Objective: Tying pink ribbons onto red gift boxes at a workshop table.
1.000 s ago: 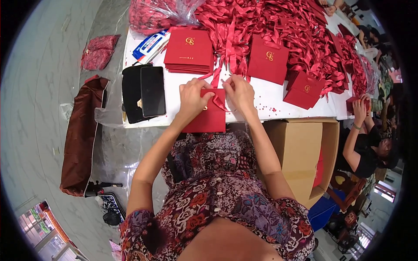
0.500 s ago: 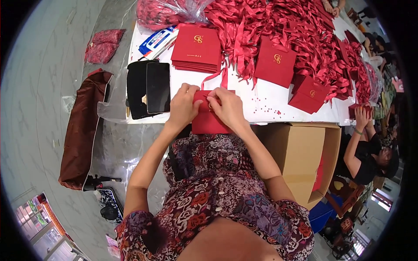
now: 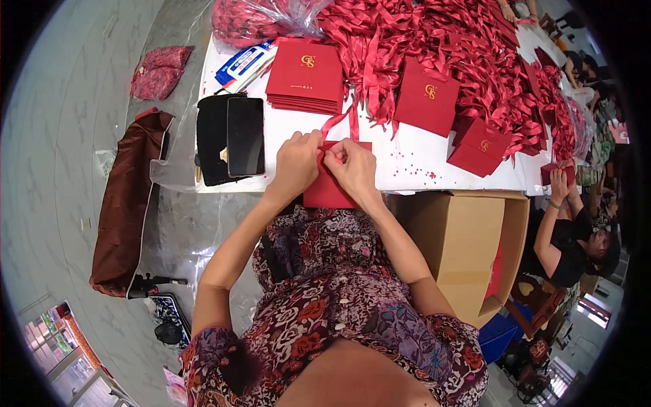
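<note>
A red paper gift bag (image 3: 329,192) lies at the table's near edge in front of me, with a red ribbon (image 3: 354,122) running out beyond its far edge. My left hand (image 3: 297,161) is closed in a pinch at the bag's upper left, by the ribbon. Over the bag's upper middle, my right hand (image 3: 352,168) has its fingertips pinched together, close to the left one. What lies between the fingertips is mostly hidden, though the left fingers meet the ribbon there.
A stack of red bags (image 3: 305,78), a black phone (image 3: 245,136) on a black pouch (image 3: 211,139) and loose red bags (image 3: 427,98) surround my hands. Ribbons (image 3: 434,41) heap behind. A cardboard box (image 3: 471,244) stands at right; a co-worker (image 3: 566,237) handles a red bag farther right.
My left hand has shifted right and turned, its fingers now closed near the ribbon. The right hand's fingertips have drawn closer together. The bag has slid slightly right.
</note>
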Demonstrator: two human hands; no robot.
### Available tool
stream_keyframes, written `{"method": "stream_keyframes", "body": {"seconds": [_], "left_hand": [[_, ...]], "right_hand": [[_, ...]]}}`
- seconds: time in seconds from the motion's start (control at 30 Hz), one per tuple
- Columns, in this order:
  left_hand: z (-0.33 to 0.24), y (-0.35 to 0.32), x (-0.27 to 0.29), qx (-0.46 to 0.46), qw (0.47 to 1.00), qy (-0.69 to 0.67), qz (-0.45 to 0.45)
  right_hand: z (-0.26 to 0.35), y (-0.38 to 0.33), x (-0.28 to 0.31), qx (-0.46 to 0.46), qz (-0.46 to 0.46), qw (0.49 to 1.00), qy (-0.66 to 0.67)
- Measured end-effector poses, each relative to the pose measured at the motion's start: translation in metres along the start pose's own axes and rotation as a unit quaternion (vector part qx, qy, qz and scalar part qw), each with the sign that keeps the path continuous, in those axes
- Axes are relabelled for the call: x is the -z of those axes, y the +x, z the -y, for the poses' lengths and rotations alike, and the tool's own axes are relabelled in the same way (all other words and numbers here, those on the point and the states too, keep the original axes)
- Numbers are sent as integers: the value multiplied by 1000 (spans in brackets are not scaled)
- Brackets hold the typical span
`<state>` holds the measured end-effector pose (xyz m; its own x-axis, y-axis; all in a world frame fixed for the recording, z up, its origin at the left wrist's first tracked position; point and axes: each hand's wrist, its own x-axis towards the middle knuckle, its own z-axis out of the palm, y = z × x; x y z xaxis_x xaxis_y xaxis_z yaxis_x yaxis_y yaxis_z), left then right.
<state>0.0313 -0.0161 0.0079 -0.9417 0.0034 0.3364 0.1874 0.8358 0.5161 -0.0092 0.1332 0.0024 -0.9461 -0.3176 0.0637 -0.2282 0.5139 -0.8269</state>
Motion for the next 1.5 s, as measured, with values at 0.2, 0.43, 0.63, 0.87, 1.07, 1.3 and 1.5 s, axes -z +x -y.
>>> {"method": "stream_keyframes", "body": {"seconds": [0.2,0.43,0.63,0.87,1.07,1.3,1.5], "left_hand": [[9,3,-3,61,993,-101,26],[-4,0,-4,61,996,-64,18],[-2,3,-7,34,997,-65,9],[9,2,-12,128,975,-181,18],[-10,2,-6,89,989,-120,9],[-11,-3,-4,41,980,-193,-35],[-14,1,-3,-42,984,-167,-37]], "right_hand": [[-5,-6,-10,33,-54,997,-33],[-1,-5,-6,35,-46,997,-43],[-4,-4,-4,83,-37,994,-64],[-4,5,25,47,103,991,70],[-5,29,45,158,61,984,-62],[-29,51,46,19,285,956,67],[-45,55,28,-51,293,939,173]]}}
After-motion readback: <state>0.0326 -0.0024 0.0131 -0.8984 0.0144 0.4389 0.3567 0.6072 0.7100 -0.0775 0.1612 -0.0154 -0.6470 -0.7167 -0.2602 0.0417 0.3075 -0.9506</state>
